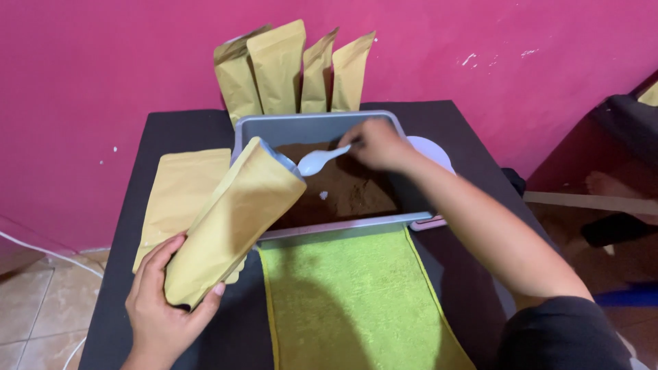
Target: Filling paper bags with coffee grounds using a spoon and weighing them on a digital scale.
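Observation:
My left hand (161,308) grips the bottom of a tan paper pouch (229,223), tilted with its open silver-lined mouth toward a grey tub (312,127). The tub holds brown powder (343,192). My right hand (377,144) reaches over the tub and holds a white plastic spoon (319,161) by its handle. The spoon's bowl hovers just beside the pouch's mouth, above the powder.
A stack of flat tan pouches (181,195) lies left of the tub on the black table (452,123). Several filled pouches (295,68) lean against the pink wall behind. A green towel (349,301) lies in front of the tub. A white round object (432,151) sits right of it.

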